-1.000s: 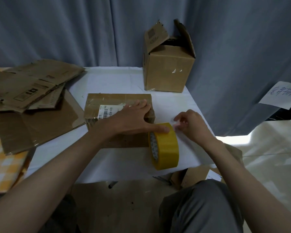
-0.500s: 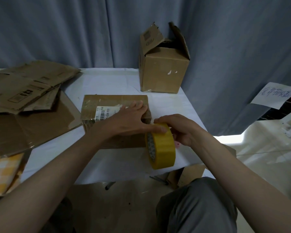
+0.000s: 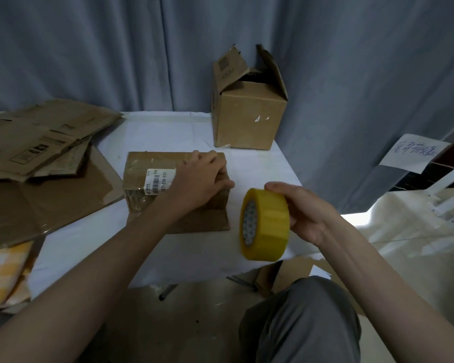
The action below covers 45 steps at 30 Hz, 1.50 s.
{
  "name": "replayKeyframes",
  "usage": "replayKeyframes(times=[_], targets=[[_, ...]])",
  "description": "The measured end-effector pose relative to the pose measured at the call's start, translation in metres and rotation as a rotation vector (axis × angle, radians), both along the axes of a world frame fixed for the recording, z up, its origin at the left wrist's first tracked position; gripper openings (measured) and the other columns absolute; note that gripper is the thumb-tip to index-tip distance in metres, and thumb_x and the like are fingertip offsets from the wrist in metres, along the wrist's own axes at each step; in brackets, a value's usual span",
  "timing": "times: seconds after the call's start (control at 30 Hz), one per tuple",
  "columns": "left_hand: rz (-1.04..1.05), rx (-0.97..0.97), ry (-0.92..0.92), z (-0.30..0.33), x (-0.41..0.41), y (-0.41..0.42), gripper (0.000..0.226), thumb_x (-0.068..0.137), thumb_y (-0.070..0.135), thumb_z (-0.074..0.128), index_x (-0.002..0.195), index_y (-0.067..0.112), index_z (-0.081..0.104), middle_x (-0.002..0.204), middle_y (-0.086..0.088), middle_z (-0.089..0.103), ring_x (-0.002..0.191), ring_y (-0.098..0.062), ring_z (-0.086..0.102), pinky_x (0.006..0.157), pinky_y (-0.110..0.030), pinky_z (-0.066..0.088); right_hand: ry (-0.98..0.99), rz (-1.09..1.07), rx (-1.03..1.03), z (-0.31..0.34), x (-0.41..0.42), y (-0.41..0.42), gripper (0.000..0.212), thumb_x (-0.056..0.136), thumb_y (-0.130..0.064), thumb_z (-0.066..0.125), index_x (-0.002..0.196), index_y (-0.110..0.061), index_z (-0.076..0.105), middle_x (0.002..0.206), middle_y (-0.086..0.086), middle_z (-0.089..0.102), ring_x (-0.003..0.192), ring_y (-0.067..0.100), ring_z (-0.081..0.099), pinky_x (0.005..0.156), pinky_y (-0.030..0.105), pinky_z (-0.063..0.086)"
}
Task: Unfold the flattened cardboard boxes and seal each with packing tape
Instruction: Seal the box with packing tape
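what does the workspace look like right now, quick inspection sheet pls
surface: table under a white cloth.
job's things: box with a barcode label, closed side up, mid-table; yellow tape roll; open box at the back, flaps up.
clutter: flattened cardboard pile on the left; checked cloth at the left edge.
grippers: left hand rests on the labelled box; right hand holds the tape roll.
cables: nothing seen.
surroundings: grey curtain behind; handwritten paper sign at right.
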<state>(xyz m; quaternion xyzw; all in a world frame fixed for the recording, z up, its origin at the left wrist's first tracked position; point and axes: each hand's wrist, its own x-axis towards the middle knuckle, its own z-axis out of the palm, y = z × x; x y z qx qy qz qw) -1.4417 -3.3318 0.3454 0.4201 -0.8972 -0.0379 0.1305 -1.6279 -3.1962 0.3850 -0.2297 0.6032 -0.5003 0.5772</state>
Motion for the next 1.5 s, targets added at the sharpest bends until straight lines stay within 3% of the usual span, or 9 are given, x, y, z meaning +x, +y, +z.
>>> replayKeyframes(times=[0.37,0.47,0.57,0.7,0.83,1.0,1.1,1.27,1.5], targets=[[-0.058,0.079,0.274,0.011,0.007,-0.001,0.046,0.085,0.062,0.062,0.112,0.024,0.066,0.114,0.005,0.060,0.105,-0.016,0.051,0.090,-0.042,0.047,0.278,0.026,-0.277,0.021,0.006,0.010,0.014,0.095,-0.021,0.061,0.103,-0.020,0.073,0.110,0.002,0.064,0.095,0.015,0.060,0.077,0.030,0.052],[-0.115,0.139,0.552,0.040,-0.005,0.017,0.032,0.093,0.048,0.058,0.103,0.023,0.076,0.102,0.006,0.068,0.095,-0.006,0.058,0.087,-0.034,0.049,0.385,-0.003,-0.317,0.015,0.008,0.011,0.013,0.096,-0.024,0.062,0.101,-0.025,0.074,0.119,0.005,0.061,0.105,0.018,0.057,0.088,0.035,0.052],[-0.197,0.299,0.561,0.061,-0.020,0.040,0.020,0.084,0.042,0.073,0.093,0.025,0.079,0.085,0.014,0.069,0.084,0.001,0.062,0.068,-0.011,0.048,0.478,-0.034,-0.358,0.013,0.013,0.011,0.013,0.096,-0.023,0.063,0.096,-0.027,0.075,0.107,-0.007,0.068,0.108,0.018,0.059,0.099,0.044,0.051],[-0.134,0.272,0.606,0.066,-0.029,0.046,0.011,0.077,0.028,0.084,0.084,0.021,0.081,0.073,0.013,0.070,0.075,0.004,0.063,0.062,-0.007,0.046,0.505,-0.083,-0.370,0.016,0.016,0.014,0.012,0.094,-0.022,0.066,0.094,-0.027,0.077,0.100,-0.011,0.071,0.105,0.015,0.062,0.100,0.046,0.051],[-0.108,0.217,0.594,0.063,-0.038,0.051,0.006,0.083,0.019,0.078,0.077,0.021,0.077,0.068,0.013,0.066,0.070,0.002,0.061,0.061,-0.009,0.046,0.508,-0.104,-0.348,0.013,0.015,0.017,0.024,0.092,-0.032,0.068,0.115,-0.037,0.072,0.110,-0.010,0.068,0.107,0.014,0.061,0.100,0.045,0.051],[-0.062,0.156,0.556,0.063,-0.049,0.051,0.010,0.089,0.019,0.069,0.080,0.017,0.071,0.074,0.011,0.060,0.070,-0.004,0.055,0.062,-0.017,0.041,0.362,0.087,-0.224,0.017,0.008,0.018,0.062,0.094,-0.027,0.066,0.145,-0.048,0.037,0.097,-0.012,0.064,0.096,0.011,0.064,0.080,0.025,0.051],[-0.100,0.094,0.580,0.064,-0.048,0.051,0.010,0.090,0.017,0.067,0.079,0.015,0.067,0.075,0.009,0.058,0.071,-0.005,0.053,0.064,-0.019,0.039,0.374,0.073,-0.276,0.018,0.006,0.018,0.054,0.093,-0.023,0.068,0.135,-0.048,0.045,0.080,-0.015,0.073,0.086,0.010,0.068,0.080,0.028,0.054],[-0.170,-0.028,0.668,0.074,-0.046,0.058,0.010,0.089,0.018,0.068,0.079,0.016,0.066,0.077,0.010,0.059,0.075,-0.007,0.055,0.065,-0.013,0.040,0.501,-0.011,-0.334,0.022,0.010,0.007,0.016,0.095,-0.029,0.065,0.108,-0.034,0.056,0.103,0.010,0.069,0.100,0.034,0.064,0.092,0.053,0.053],[-0.052,0.178,0.632,0.068,-0.035,0.032,0.005,0.088,0.020,0.073,0.085,0.017,0.073,0.076,0.008,0.067,0.073,-0.001,0.058,0.059,-0.005,0.041,0.692,0.108,-0.413,0.011,0.007,0.010,0.011,0.098,-0.035,0.058,0.105,-0.038,0.050,0.097,0.007,0.067,0.087,0.022,0.064,0.075,0.036,0.055]])
